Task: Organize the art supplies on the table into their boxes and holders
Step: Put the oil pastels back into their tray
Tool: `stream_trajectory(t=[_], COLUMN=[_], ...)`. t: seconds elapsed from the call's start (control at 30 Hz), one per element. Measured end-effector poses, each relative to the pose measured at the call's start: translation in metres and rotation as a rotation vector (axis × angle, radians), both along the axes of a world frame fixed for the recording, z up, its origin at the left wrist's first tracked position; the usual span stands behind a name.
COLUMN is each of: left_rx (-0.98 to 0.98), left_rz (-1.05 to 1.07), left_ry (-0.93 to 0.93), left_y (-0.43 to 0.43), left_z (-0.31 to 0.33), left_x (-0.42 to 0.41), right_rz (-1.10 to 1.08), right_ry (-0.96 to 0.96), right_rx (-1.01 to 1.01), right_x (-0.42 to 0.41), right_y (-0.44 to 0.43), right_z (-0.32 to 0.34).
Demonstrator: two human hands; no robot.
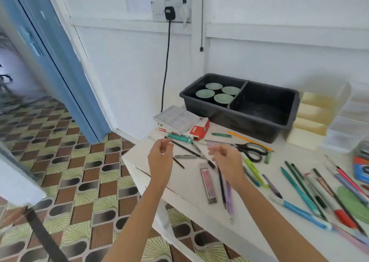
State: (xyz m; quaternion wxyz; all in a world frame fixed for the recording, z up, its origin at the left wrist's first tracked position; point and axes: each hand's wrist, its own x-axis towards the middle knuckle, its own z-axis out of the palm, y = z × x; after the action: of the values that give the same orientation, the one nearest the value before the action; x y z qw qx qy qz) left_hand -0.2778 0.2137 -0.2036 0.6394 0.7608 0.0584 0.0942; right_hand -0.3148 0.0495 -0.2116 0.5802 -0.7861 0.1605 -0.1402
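Both my hands hover over the near-left corner of the white table [179, 184]. My left hand [160, 158] has loosely curled fingers and holds nothing. My right hand [227, 162] is also loosely curled and holds nothing I can see, above a black pencil [221, 188] and a lilac pen [229, 200]. Several pens and markers [299, 186] lie scattered to the right. Black scissors [252, 151] lie beyond my right hand. A black two-part bin [265, 120] with round green lids [218, 93] in its left half stands at the back.
A red-and-white box [199, 131] and a grey case [175, 118] sit at the table's far left. Clear and yellowish drawer units [327, 114] stand at the back right. A lead refill case [207, 182] lies near the front. Patterned floor tiles and a blue door are on the left.
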Motion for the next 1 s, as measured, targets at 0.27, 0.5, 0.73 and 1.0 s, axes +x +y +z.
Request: stream_trajectory(t=[0.27, 0.5, 0.73, 1.0], left_rx=[-0.07, -0.005, 0.121, -0.183], left_rz=[-0.067, -0.15, -0.195, -0.06], left_ry=[0.164, 0.32, 0.363, 0.115], left_y=[0.002, -0.007, -0.01, -0.004], left_z=[0.007, -0.008, -0.026, -0.01], left_x=[0.1, 0.144, 0.154, 0.119], right_rz=[0.011, 0.122, 0.083, 0.087], right_ry=[0.021, 0.299, 0.286, 0.13], right_rx=[-0.329, -0.801, -0.725, -0.273], right_x=[0.145, 0.216, 0.22, 0.17], right_y=[0.019, 0.019, 0.03, 0.041], right_z=[0.004, -0.02, -0.021, 0.006])
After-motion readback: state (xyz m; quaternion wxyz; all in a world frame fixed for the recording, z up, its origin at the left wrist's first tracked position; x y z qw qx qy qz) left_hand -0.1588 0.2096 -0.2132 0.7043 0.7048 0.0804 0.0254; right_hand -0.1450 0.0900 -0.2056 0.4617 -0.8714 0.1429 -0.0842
